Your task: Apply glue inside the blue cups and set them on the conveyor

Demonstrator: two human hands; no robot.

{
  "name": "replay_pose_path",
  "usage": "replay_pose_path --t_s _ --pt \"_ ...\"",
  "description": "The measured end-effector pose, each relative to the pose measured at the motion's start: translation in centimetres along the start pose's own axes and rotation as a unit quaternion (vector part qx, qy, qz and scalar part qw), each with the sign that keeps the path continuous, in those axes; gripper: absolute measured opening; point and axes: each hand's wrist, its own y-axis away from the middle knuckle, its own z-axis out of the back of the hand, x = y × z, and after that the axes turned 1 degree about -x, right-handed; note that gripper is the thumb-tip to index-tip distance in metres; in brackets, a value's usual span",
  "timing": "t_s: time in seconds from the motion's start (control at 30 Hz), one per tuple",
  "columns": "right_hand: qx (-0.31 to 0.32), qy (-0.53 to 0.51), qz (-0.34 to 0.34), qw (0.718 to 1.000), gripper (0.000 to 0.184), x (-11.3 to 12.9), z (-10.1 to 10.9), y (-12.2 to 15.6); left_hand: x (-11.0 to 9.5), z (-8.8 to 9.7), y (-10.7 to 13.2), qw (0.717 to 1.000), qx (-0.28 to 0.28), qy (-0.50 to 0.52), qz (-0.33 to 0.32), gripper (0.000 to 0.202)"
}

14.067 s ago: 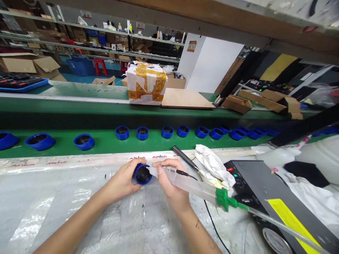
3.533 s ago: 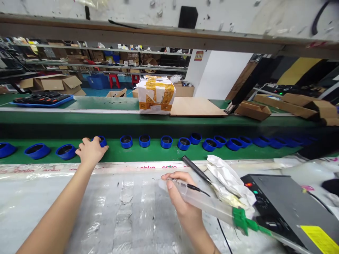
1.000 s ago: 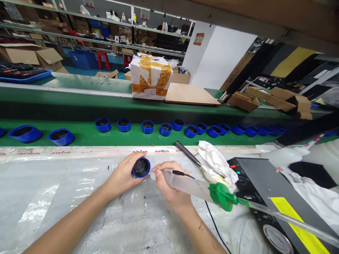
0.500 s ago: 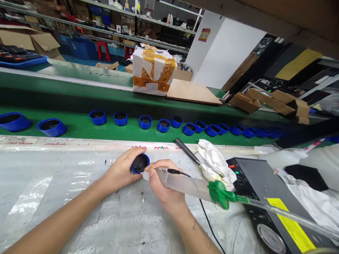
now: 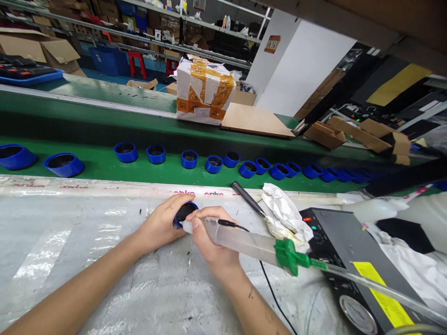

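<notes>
Dispensing step, by the look of it: left hand [image 5: 162,225] grips the blue cap [image 5: 184,213] tilted near the table's far edge, right hand [image 5: 209,237] fingers wrapped round the syringe barrel [image 5: 244,242], nozzle at the cap's mouth; next needs steady tip placement inside.

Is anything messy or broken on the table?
Nothing looks broken. A crumpled white rag lies bunched against the grey control box, and one blue cap on the green belt sits out of the row, behind its neighbours. No spill shows.
</notes>
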Motion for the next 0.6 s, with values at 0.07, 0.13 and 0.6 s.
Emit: replay_pose_path --t_s 0.07,0.13,0.6 --pt "-0.001 -0.008 0.006 1.0 0.004 -0.15 -0.11 -0.08 -0.05 0.06 -0.06 1.0 -0.001 -0.001 -0.001 0.057" --pt "-0.004 -0.013 0.01 1.0 0.005 -0.22 -0.24 -0.14 -0.05 0.11 -0.07 1.0 0.001 -0.003 0.002 0.057" --pt "-0.052 -0.083 0.027 0.995 0.011 -0.1 -0.88 -0.55 0.08 0.02 0.1 1.0 -0.001 -0.015 0.009 0.055"
